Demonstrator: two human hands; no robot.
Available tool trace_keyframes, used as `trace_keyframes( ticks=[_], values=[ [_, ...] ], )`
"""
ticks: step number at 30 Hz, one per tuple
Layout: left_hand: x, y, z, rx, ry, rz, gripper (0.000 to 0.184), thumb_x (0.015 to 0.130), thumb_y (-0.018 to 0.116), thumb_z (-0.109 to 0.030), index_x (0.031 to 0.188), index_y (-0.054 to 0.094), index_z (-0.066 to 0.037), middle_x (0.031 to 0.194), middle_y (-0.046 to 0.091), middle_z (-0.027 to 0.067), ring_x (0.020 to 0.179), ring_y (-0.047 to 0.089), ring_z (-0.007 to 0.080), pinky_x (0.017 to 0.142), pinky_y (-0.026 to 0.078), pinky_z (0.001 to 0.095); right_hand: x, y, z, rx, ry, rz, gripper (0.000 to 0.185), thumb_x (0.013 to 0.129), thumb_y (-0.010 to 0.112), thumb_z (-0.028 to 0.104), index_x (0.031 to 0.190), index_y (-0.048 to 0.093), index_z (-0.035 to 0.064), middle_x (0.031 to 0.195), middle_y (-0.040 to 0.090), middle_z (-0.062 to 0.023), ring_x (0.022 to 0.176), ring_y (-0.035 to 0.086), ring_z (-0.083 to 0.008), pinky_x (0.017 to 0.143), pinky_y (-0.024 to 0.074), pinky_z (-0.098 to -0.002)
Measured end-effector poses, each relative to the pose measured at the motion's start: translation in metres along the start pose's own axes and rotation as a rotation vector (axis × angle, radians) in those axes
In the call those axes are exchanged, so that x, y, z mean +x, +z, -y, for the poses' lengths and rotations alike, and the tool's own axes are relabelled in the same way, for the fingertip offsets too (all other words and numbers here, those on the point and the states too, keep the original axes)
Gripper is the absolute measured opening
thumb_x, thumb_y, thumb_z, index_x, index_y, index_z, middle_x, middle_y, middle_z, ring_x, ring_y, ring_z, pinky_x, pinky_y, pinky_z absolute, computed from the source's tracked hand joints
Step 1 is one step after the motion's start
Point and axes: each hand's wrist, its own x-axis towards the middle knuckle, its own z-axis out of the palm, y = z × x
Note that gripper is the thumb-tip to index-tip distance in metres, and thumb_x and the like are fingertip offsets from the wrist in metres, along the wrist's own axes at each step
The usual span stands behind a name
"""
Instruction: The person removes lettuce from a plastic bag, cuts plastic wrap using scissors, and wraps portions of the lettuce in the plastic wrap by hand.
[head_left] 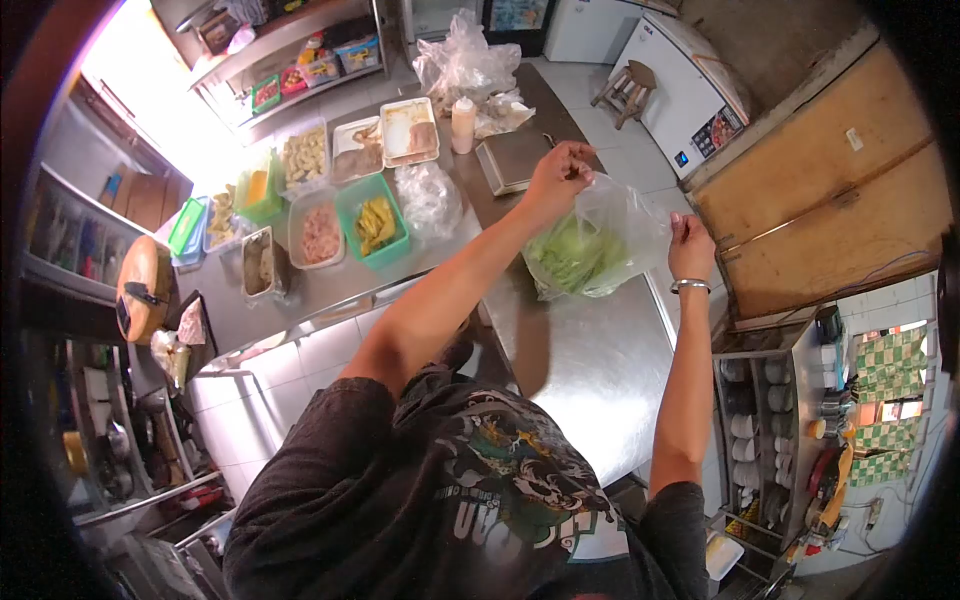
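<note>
While both arms (445, 281) stretch forward, left fingers (574, 163) pinching a bag (592, 245), right fingers (687, 232) likewise

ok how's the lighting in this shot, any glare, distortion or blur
In the head view, the upper left is washed out white and glare brightens the steel tabletop; also in the head view, lines bow and the corners go black; head view again, the clear bag shows no strong blur.

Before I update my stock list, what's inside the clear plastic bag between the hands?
Light green leafy greens show through the clear plastic bag, bunched low in it. Anything beneath the outer leaves is covered.
</note>
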Motion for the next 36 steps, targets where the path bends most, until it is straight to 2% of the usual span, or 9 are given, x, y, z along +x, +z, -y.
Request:
trace_keyframes(
  ticks=[7,10,17,20,23,25,27,32,36],
  values=[
    [0.032,-0.002,0.000,0.330,0.167,0.002,0.038,0.087,0.061,0.006,0.123,0.052,-0.005,0.088,0.059,0.0012,0.084,0.058,0.0089,0.076,0.049,0.0269,0.006,0.008,-0.008,0.015,-0.127,-0.085,0.032,0.098,0.056,0.031,0.088,0.066,0.0019,0.073,0.064,-0.0207,0.068,0.061,-0.0404,0.061,0.0488,-0.0426],
    [0.009,0.018,0.017,0.130,-0.003,-0.005,0.039,0.087,0.061,0.006,0.124,0.052,-0.004,0.085,0.058,0.0011,0.081,0.057,0.0091,0.078,0.048,0.0262,-0.016,-0.010,-0.012,-0.010,0.020,0.032,0.033,0.098,0.054,0.031,0.091,0.067,0.0019,0.074,0.065,-0.0213,0.070,0.062,-0.0402,0.063,0.0497,-0.0419],
    [0.044,0.046,-0.051,-0.024,0.141,0.080,0.040,0.085,0.065,0.005,0.121,0.053,-0.006,0.078,0.051,-0.0029,0.072,0.049,0.0074,0.064,0.042,0.0228,0.017,-0.009,0.017,0.079,-0.030,-0.142,0.030,0.096,0.060,0.030,0.095,0.065,0.0003,0.075,0.067,-0.0151,0.070,0.064,-0.0364,0.070,0.0523,-0.0397],
    [0.037,0.051,-0.045,0.003,0.127,0.252,0.044,0.086,0.066,0.003,0.127,0.050,-0.006,0.080,0.055,-0.0024,0.075,0.052,0.0068,0.075,0.045,0.0232,0.013,0.004,0.019,0.162,-0.425,-0.339,0.028,0.094,0.062,0.029,0.102,0.063,0.0019,0.084,0.068,-0.0170,0.076,0.065,-0.0391,0.072,0.0521,-0.0401],
    [0.021,0.043,-0.029,0.154,0.018,0.353,0.047,0.087,0.068,-0.001,0.130,0.049,-0.007,0.085,0.056,-0.0008,0.079,0.054,0.0087,0.078,0.046,0.0242,0.007,0.020,0.013,0.127,-0.424,-0.117,0.028,0.094,0.063,0.026,0.108,0.061,0.0025,0.098,0.067,-0.0166,0.085,0.065,-0.0372,0.078,0.0511,-0.0387],
    [-0.006,0.028,-0.001,0.105,0.040,0.214,0.048,0.088,0.069,-0.005,0.132,0.048,-0.009,0.093,0.057,0.0013,0.087,0.055,0.0103,0.081,0.046,0.0263,-0.009,0.011,0.015,0.256,0.069,-0.050,0.025,0.095,0.060,0.021,0.109,0.060,0.0007,0.105,0.066,-0.0140,0.092,0.065,-0.0301,0.083,0.0494,-0.0360],
    [-0.042,-0.003,0.029,0.247,-0.006,0.046,0.047,0.091,0.069,-0.012,0.133,0.048,-0.006,0.104,0.057,0.0049,0.095,0.055,0.0118,0.083,0.047,0.0286,-0.028,-0.001,-0.002,0.337,0.088,-0.132,0.022,0.095,0.058,0.017,0.109,0.060,-0.0001,0.111,0.065,-0.0149,0.098,0.063,-0.0270,0.084,0.0497,-0.0361],
    [-0.160,-0.068,0.105,0.111,-0.846,0.091,0.074,0.088,0.063,-0.057,0.135,0.046,-0.003,0.117,0.060,0.0128,0.103,0.058,0.0211,0.089,0.050,0.0366,-0.095,-0.046,-0.001,0.648,-0.043,-0.360,0.028,0.095,0.055,0.014,0.120,0.052,0.0011,0.122,0.062,-0.0165,0.110,0.059,-0.0266,0.093,0.0487,-0.0378],
    [-0.211,-0.043,0.086,-0.611,-1.323,0.206,0.073,0.090,0.057,-0.060,0.135,0.047,-0.003,0.118,0.062,0.0137,0.107,0.061,0.0252,0.088,0.052,0.0455,-0.198,-0.013,-0.001,0.654,-0.325,0.180,0.016,0.093,0.056,0.017,0.103,0.060,0.0050,0.128,0.060,-0.0171,0.122,0.053,-0.0308,0.099,0.0443,-0.0416]
  ],
)
